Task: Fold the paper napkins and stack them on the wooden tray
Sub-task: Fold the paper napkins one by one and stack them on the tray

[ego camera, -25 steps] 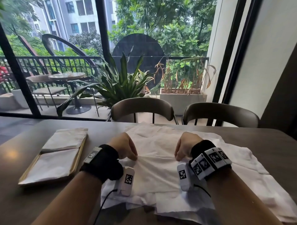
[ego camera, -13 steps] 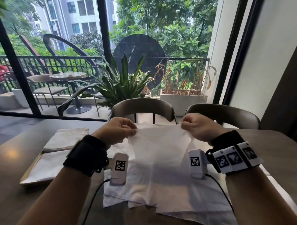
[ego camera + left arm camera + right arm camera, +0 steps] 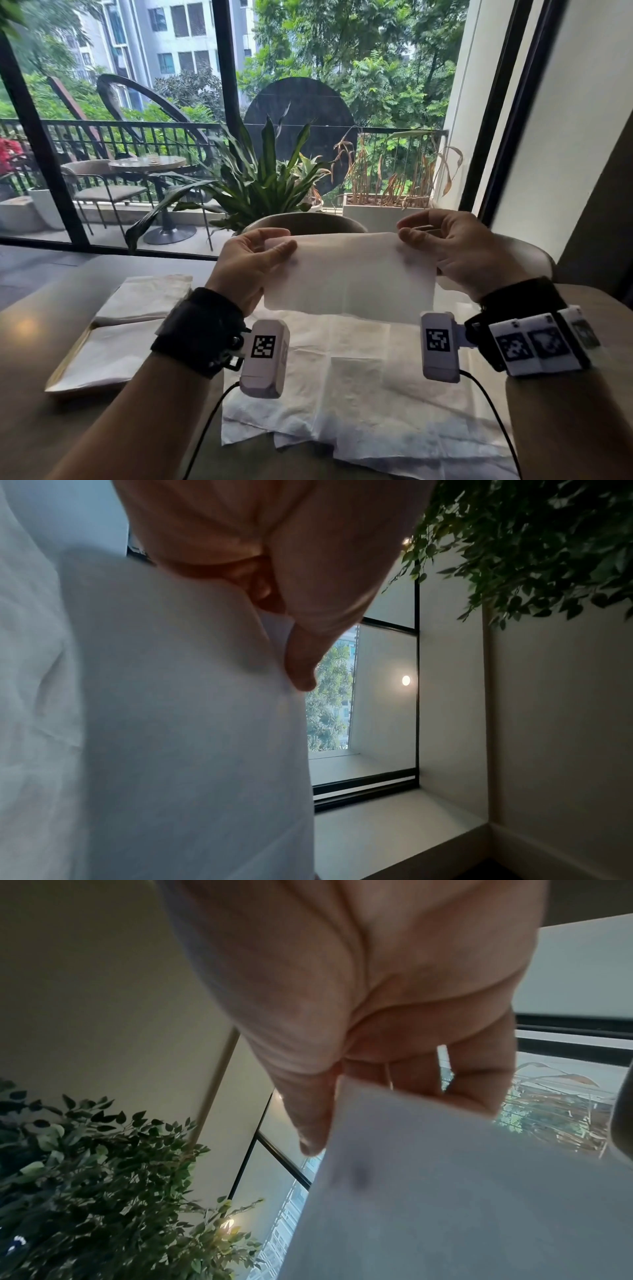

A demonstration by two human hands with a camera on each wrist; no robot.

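Observation:
A white paper napkin [image 3: 349, 274] hangs in the air above the table, stretched between both hands. My left hand [image 3: 253, 260] pinches its upper left corner between thumb and fingers. My right hand [image 3: 445, 246] pinches its upper right corner. The left wrist view shows the napkin [image 3: 171, 723] under the thumb [image 3: 301, 658]; the right wrist view shows the napkin [image 3: 462, 1191] held at the fingertips [image 3: 308, 1137]. Below it, unfolded napkins [image 3: 359, 383] lie spread on the table. At the left, the wooden tray [image 3: 60, 373] holds folded napkins [image 3: 137, 301].
The brown table [image 3: 34, 428] runs to a window wall. Two chairs stand at its far side, one [image 3: 308, 221] just behind the held napkin. Potted plants [image 3: 260, 185] and a balcony lie beyond the glass. Cables [image 3: 205, 428] trail from both wrist cameras.
Both hands have lifted one napkin off the spread pile, from the table surface up to chest height, and now hold it taut by its top corners.

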